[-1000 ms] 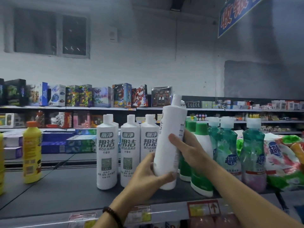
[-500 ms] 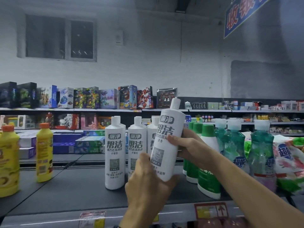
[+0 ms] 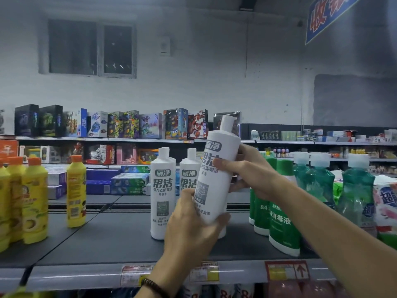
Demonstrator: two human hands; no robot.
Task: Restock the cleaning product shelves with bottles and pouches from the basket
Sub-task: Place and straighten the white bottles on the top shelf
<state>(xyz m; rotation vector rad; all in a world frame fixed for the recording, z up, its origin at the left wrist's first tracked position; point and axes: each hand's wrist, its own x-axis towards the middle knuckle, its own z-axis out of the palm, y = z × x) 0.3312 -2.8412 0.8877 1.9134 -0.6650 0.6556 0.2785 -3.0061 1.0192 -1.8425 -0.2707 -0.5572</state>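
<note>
A white cleaner bottle (image 3: 217,168) with a white cap is tilted to the right above the dark top shelf (image 3: 107,239). My left hand (image 3: 193,229) grips its lower end from below. My right hand (image 3: 251,175) holds its middle, thumb across the label. Its label faces me. Behind it stand matching white bottles (image 3: 162,194) in a row on the shelf. The basket is not in view.
Yellow bottles with orange caps (image 3: 75,190) stand at the left of the shelf. Green and white disinfectant bottles (image 3: 281,214), teal bottles (image 3: 356,190) and detergent pouches (image 3: 384,203) crowd the right. Price tags (image 3: 137,274) line the shelf edge. Toy boxes fill shelves behind.
The bottle has been turned so its label faces me and tilted further right. My left hand slid round its base. The view shifted left, bringing more yellow bottles in.
</note>
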